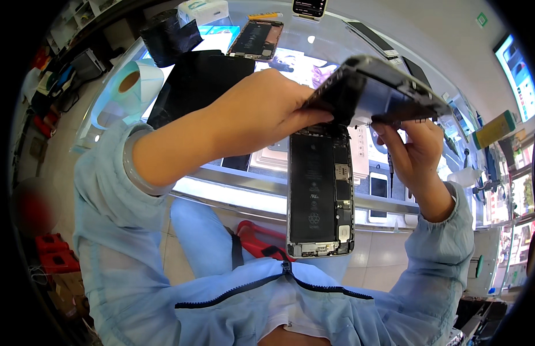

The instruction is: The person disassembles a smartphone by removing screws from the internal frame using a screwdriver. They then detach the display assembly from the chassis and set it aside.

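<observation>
An opened smartphone hangs in front of me. Its rear body [319,193], with a black battery and circuit board showing, points straight down. Its screen panel [374,92] is folded up away from it, hinged at the top. My left hand [261,112] grips the left end of the screen panel near the hinge. My right hand [417,144] pinches the underside of the panel at its right part. Both forearms wear light blue sleeves.
A glass display counter [261,184] lies below, with phones inside. On it sit a roll of white tape [132,83], a black mat [198,81], another opened phone [257,39], a slim dark phone [371,37] and a black pouch [169,34]. Tools hang at right.
</observation>
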Tool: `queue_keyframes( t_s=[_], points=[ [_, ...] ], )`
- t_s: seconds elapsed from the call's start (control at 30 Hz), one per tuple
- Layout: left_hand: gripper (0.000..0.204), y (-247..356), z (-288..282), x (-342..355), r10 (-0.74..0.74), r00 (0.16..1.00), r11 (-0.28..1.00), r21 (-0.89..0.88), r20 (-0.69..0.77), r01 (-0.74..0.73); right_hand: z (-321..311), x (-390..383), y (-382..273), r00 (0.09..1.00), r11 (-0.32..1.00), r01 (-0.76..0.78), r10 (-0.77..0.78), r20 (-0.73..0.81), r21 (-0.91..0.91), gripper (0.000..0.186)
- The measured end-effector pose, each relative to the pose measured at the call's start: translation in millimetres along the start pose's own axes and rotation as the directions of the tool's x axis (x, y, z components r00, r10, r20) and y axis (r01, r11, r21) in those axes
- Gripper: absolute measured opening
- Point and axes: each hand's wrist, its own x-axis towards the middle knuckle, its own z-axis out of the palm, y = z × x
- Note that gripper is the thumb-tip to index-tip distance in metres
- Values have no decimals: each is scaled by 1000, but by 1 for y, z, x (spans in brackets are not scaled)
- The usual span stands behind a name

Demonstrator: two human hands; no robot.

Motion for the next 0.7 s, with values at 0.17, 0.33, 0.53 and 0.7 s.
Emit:
queue_keyframes(
  t_s=[0.17, 0.33, 0.53, 0.7],
  points=[
    [21, -5, 0, 1, 54, 999, 998, 22, -6, -54, 2, 1, 2, 1000, 999, 18, -17, -22, 49, 13],
    [23, -8, -1, 1, 94, 995, 995, 33, -21, -93, 4, 4, 2, 999, 994, 27, -24, -31, 106, 14],
    [28, -8, -2, -2, 1, 1000, 1000, -27, 6, -1, -4, 7, 1, 981, 995, 20, -39, 188, 102, 12],
    [31, -9, -2, -1, 38, 999, 999, -31, -3, -38, 1, 4, 2, 972, 996, 22, -43, 230, 90, 14]
  ],
)
